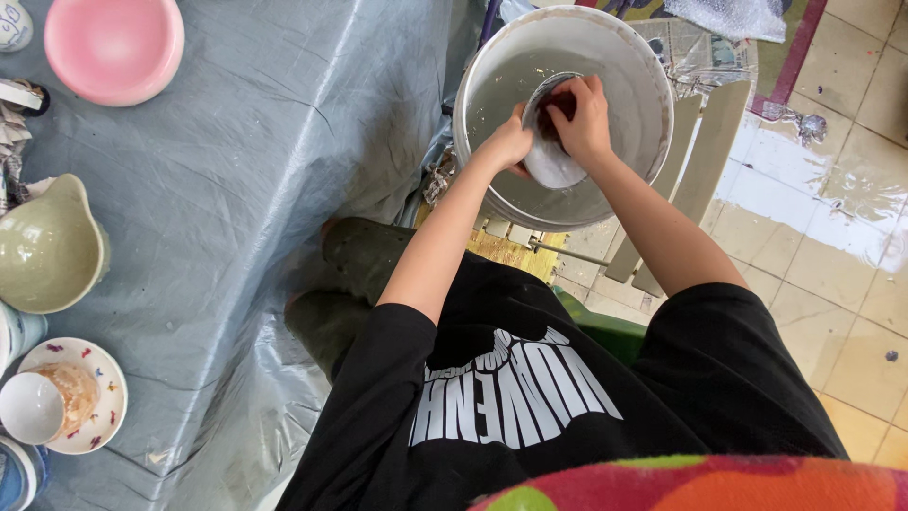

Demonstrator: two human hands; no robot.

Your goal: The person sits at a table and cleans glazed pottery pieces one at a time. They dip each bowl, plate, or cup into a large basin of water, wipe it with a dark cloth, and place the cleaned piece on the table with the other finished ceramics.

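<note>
A large white bucket (653, 85) with cloudy grey liquid sits on a slatted wooden chair ahead of me. Both my hands are inside it. My left hand (506, 144) grips the near rim of a small grey-coated bowl (553, 168) that is tilted on its side. My right hand (579, 118) holds the bowl's far side, with the fingers curled into its dark reddish inside.
A table under a grey plastic sheet (265, 142) fills the left. On it stand a pink bowl (113, 45), a pale green jug (47, 248), and a speckled plate (99, 426) bearing a small white cup (30, 409). Wet tiled floor (832, 237) lies at right.
</note>
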